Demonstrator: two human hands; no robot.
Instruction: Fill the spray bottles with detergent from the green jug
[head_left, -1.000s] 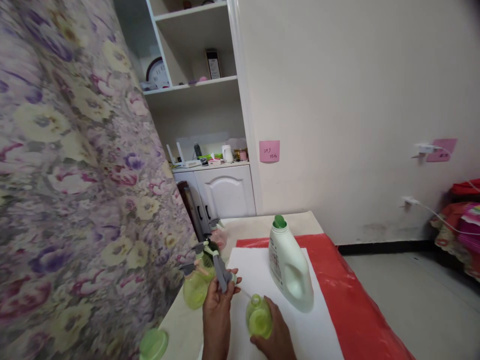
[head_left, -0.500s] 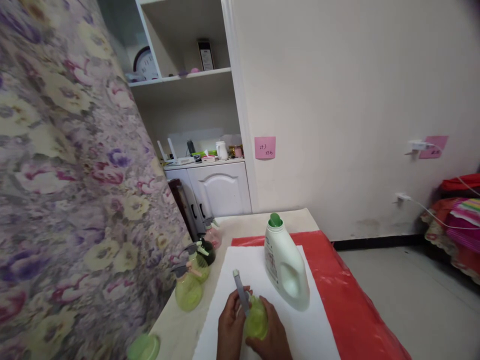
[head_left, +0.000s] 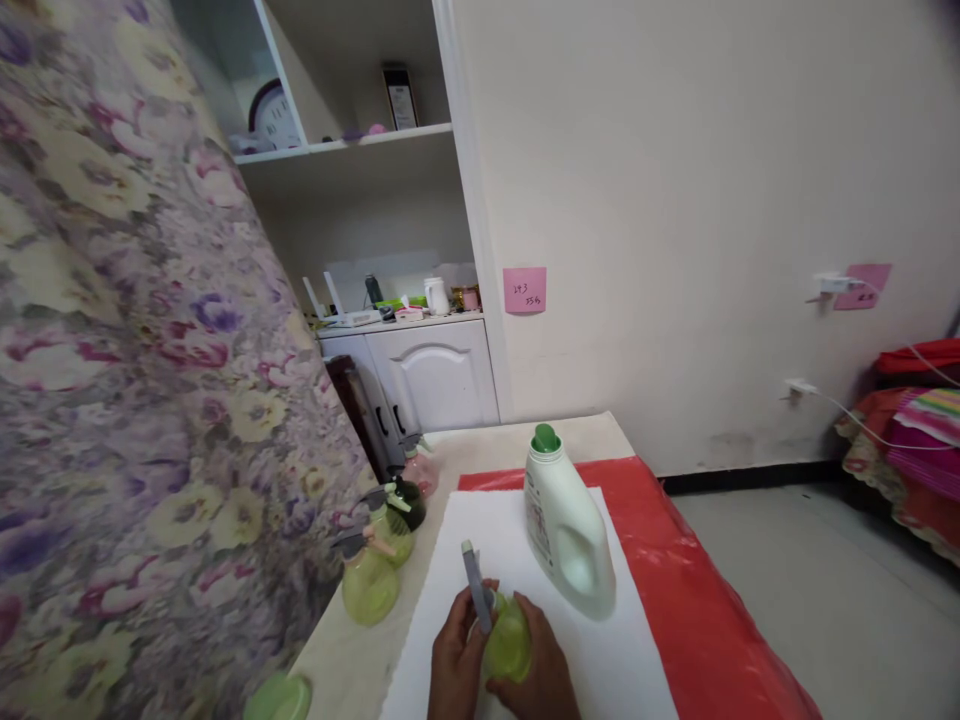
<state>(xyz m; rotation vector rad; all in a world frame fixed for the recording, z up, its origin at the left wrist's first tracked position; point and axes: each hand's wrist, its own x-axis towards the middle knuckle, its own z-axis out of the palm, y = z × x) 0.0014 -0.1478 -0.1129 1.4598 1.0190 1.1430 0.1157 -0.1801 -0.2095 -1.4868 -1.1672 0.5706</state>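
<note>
My left hand [head_left: 452, 662] is closed around the grey spray head [head_left: 474, 587] that stands on top of a small green spray bottle [head_left: 508, 640]. My right hand [head_left: 541, 670] wraps the bottle's body from the right. Both hands are low in the view, over a white sheet [head_left: 622, 650] on the table. A white detergent jug [head_left: 566, 525] with a green cap stands just beyond them on the sheet.
Several small spray bottles [head_left: 371, 580] line the table's left edge beside a floral curtain [head_left: 135, 380]. A green lid [head_left: 279, 697] lies at the near left. Red plastic [head_left: 697, 620] covers the table's right part. White cabinet [head_left: 427, 375] and shelves stand behind.
My left hand brought the grey spray head from the left onto the green bottle held by my right hand; it now stands on the bottle's neck. The view has shifted slightly.
</note>
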